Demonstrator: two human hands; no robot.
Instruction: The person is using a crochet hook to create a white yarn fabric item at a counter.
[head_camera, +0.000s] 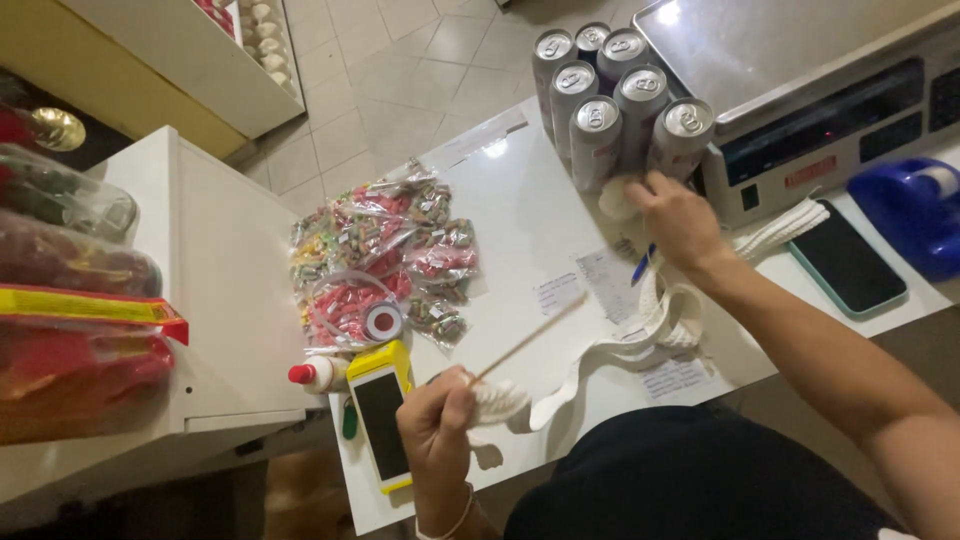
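My left hand (437, 420) is closed around a thin wooden stick (530, 337) and a bunch of white cloth (500, 402) near the front edge of the white counter (520, 205). My right hand (676, 215) presses a small white wad (617, 198) against the base of a cluster of several tall silver cans (615, 105) standing at the back of the counter. A white cloth strip (660, 320) runs between the two hands, over some paper slips (610, 280).
Clear bags of colourful sweets (385, 255) and a tape roll (383, 320) lie left. A yellow-cased phone (380, 415) and small red-capped bottle (315, 374) sit by my left hand. A weighing scale (800, 60), dark phone (848, 262) and blue tape dispenser (915, 210) stand right.
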